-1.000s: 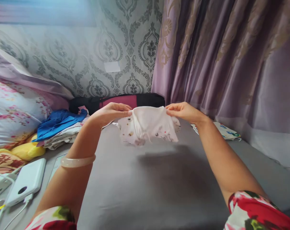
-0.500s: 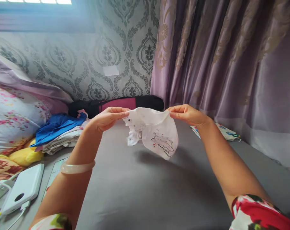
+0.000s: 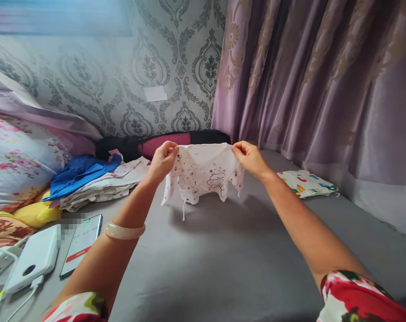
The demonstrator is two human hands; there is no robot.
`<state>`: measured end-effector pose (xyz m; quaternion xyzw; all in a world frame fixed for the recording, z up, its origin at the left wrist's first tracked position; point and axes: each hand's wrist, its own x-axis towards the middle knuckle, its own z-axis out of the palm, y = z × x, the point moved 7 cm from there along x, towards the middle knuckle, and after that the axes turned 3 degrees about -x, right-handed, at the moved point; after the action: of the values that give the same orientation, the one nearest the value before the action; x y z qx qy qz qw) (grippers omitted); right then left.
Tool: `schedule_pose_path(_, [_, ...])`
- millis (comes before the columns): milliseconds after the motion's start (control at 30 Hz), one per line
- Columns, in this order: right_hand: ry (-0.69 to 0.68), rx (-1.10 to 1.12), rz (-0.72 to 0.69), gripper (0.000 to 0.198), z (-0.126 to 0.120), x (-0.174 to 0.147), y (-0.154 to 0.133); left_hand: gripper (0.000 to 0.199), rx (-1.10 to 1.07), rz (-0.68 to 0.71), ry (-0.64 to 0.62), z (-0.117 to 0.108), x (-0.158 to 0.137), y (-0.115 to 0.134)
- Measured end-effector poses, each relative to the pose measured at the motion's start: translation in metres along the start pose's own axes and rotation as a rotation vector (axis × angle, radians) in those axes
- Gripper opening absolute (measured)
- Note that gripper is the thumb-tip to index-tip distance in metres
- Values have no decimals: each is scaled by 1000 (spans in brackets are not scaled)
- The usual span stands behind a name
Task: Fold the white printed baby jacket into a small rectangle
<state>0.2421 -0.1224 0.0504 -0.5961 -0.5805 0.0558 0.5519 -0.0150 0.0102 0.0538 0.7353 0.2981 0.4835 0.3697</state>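
Observation:
A small white baby shirt (image 3: pixel 205 172) with printed sleeves and a cartoon figure on its front hangs stretched between my hands. My left hand (image 3: pixel 165 160) pinches one shoulder, my right hand (image 3: pixel 250 157) the other. Both hands are closed on the cloth. The shirt's lower part is close above the grey bed sheet (image 3: pixel 203 268); whether it touches is hard to tell. A thin tie string dangles from its left side.
At the left lie a stack of folded clothes (image 3: pixel 102 190) with a blue garment (image 3: pixel 84 174) on top, a phone (image 3: pixel 80 246) and a white power bank (image 3: pixel 33 257) with cables. A folded printed cloth (image 3: pixel 308 183) lies at the right. Behind is a black and pink roll (image 3: pixel 164 143).
The shirt has swung down and spread, its sleeves now hanging on both sides. My left hand has moved slightly right. The phone and the stack show more fully.

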Motion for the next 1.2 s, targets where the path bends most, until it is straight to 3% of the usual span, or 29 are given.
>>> schedule_pose_path(233, [230,-409,-213,31,3,-8,-14,13,425,362,214,-2,-11,17])
schedule_pose_path(433, [250,-748,-298,39,1,-25,-36,17,581,600,254,-5,-28,32])
schedule_pose_path(667, [272,-772,-395,36,-13,-51,-60,19,641,677,269,-17,-63,57])
schedule_pose_path(867, [261,-658,-467,29,-34,-77,-105,18,706,739,321,-36,-108,111])
schedule_pose_path(967, [191,-585,-428,27,-39,-76,-117,18,693,655,289,-47,-112,127])
schedule_pose_path(1067, [64,-535,-298,24,-33,-67,-99,17,662,473,111,-44,-98,106])
schedule_pose_path(1200, [-185,-577,-99,21,0,-64,-35,22,607,306,-103,-16,-81,33])
